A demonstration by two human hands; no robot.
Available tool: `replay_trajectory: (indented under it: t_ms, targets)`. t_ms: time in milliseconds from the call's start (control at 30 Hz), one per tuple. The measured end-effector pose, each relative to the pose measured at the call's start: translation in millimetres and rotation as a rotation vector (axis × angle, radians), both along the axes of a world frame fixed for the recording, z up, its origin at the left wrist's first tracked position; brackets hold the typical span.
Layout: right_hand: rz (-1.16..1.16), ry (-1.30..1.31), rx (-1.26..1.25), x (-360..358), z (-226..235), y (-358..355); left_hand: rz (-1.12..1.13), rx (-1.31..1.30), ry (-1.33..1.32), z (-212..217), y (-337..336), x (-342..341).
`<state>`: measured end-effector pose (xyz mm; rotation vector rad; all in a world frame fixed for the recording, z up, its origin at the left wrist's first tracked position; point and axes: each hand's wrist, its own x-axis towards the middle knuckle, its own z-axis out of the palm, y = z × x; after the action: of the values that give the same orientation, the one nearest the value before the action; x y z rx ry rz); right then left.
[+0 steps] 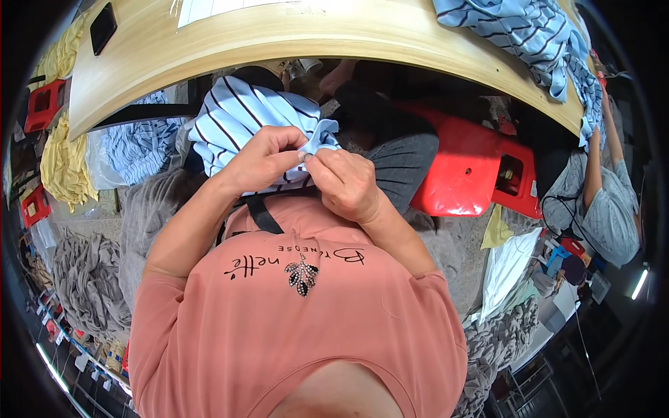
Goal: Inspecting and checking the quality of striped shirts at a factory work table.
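A light-blue garment with dark stripes (240, 115) lies bunched over my lap, below the table's near edge. My left hand (268, 159) is closed on it, thumb and forefinger pinching a narrow folded edge. Close beside it, my right hand (345, 180) grips the same edge, its fingers curled in. The fingertips of both hands nearly meet at the fold. A small greyish spot shows between them, too small to make out. Folds of the garment hang behind and under my hands.
Across the front runs a wooden table (334, 38) bearing a black phone (103, 28), white paper (209, 10) and striped blue cloth (516, 31). Right of my legs is a red plastic stool (453, 174). Yellow cloth (66, 164) and grey cloth heaps (90, 279) lie left. Another person (610, 209) sits far right.
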<state>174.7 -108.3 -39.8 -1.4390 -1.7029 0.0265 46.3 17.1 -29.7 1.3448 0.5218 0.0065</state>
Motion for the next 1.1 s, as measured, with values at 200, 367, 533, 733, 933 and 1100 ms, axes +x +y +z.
replay_trajectory:
  t_ms: [200,367,533,733,933,1100]
  targets:
    - [0.069,0.015,-0.096,2.8,-4.5,2.7,0.061,-0.116,0.037,-9.5,1.8,-6.8]
    - [0.099,0.032,-0.155,1.8,-7.8,6.1,0.114,-0.055,0.095,-12.2,-1.9,-9.6]
    - [0.084,0.226,-0.213,0.0,-11.7,10.3,0.121,0.022,0.109,-9.8,-3.3,-14.2]
    - [0.25,0.526,-0.355,0.4,-21.1,15.5,0.047,0.359,0.191,-9.5,-9.0,-20.4]
    - [0.15,1.012,-0.714,-5.7,-19.0,11.5,0.168,0.57,0.105,-8.9,-23.7,-22.5]
    - [-0.002,0.949,-0.811,-13.7,-17.5,12.7,0.175,0.865,0.043,-11.1,-27.2,-22.6]
